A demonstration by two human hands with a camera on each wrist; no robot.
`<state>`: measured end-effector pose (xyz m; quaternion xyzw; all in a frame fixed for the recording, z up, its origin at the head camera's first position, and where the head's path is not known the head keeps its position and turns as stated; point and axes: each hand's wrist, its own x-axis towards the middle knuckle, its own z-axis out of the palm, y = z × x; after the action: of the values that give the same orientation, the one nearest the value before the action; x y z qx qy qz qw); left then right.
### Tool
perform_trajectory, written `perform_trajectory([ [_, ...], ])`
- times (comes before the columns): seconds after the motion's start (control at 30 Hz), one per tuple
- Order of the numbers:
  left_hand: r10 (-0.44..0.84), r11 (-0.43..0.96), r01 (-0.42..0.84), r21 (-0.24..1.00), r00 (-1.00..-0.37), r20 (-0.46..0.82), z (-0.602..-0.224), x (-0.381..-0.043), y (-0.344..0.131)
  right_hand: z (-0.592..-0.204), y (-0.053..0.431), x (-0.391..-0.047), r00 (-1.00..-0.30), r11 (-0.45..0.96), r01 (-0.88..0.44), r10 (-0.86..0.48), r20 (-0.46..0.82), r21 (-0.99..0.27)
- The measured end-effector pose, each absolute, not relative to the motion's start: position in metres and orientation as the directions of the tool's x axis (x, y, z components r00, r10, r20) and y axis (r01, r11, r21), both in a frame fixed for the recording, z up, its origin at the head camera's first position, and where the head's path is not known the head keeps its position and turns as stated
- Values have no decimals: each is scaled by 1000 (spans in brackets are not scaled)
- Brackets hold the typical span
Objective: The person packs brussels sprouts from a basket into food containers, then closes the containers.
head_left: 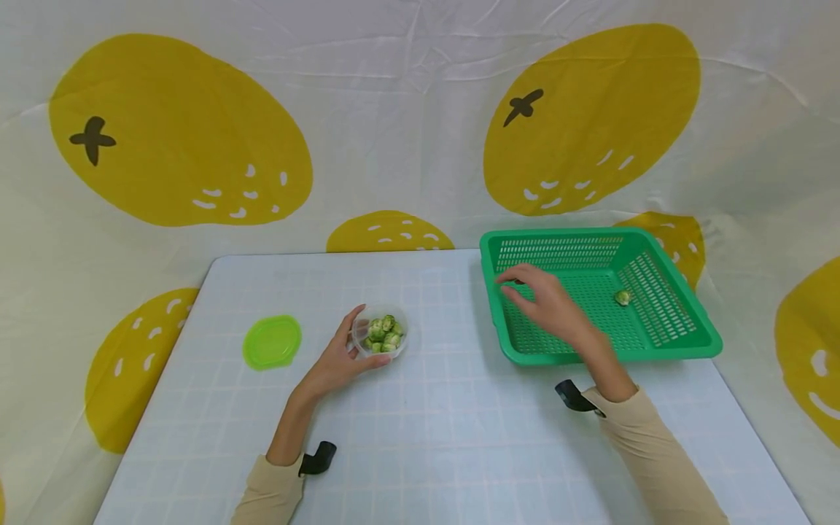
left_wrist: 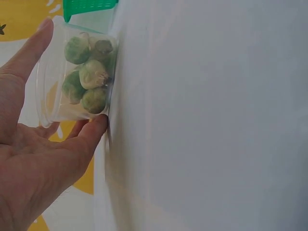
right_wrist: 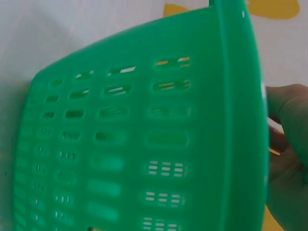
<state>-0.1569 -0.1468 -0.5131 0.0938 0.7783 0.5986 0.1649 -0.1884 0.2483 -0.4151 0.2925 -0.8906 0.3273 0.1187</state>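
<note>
My left hand (head_left: 337,364) holds a small clear plastic tub (head_left: 357,332) standing on the table, thumb on its near side and fingers around its left. Inside it lie several Brussels sprouts (head_left: 383,334), seen through the wall in the left wrist view. My right hand (head_left: 547,302) is over the left part of a green slotted basket (head_left: 682,343), fingers bent toward the thumb. A small dark bit of a Brussels sprout (head_left: 519,282) shows between them, mostly hidden. Another sprout (head_left: 623,297) lies at the right in the basket. The right wrist view shows mostly the basket's outer wall (right_wrist: 202,120).
A bright green lid (head_left: 272,342) lies flat on the table to the left of the tub. The table (head_left: 426,437) has a pale checked cover. Behind it hangs a white cloth (head_left: 394,146) printed with large yellow fruit shapes.
</note>
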Motion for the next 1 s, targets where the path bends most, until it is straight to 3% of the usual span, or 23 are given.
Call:
perform_trajectory([
  [0.43,354,244,-45,969,-926,-132,-513,-156,-147,-428,281,-187,-829,674,-552,-377,413,-492],
  [1.0,348,244,-39,969,-929,-125,-513,-156,-147,-441,312,-188,-866,713,-497,-374,331,-494],
])
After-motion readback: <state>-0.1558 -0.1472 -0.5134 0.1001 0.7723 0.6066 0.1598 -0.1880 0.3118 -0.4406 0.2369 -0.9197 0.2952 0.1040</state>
